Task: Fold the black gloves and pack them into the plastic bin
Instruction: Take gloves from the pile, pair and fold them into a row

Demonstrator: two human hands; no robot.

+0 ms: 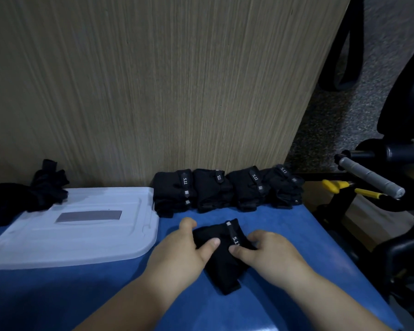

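A person's two hands work a black glove [222, 261] on the blue worktop [308, 235], low and centre in the head view. The left hand [184, 252] grips the glove's left edge, thumb laid across the fabric. The right hand [270, 254] grips the right edge, with its thumb pressing near the labelled strap [234, 237], apparently to pin the fold flat so that it does not spring open. Both hands are closed on the glove, one at each side.

Behind it, folded gloves [225, 191] stand in a tight row against the wood panel [177, 91], which seems to brace them while they wait to be packed. A heap of loose gloves [26, 194] lies at the far left, partly resting on the white bin [58, 247], which appears closed. None of the gloves in view is inside it.

Folding looks well advanced and packing has not begun. The bin will probably have to be opened, and the loose heap moved off it, before the row can go in.
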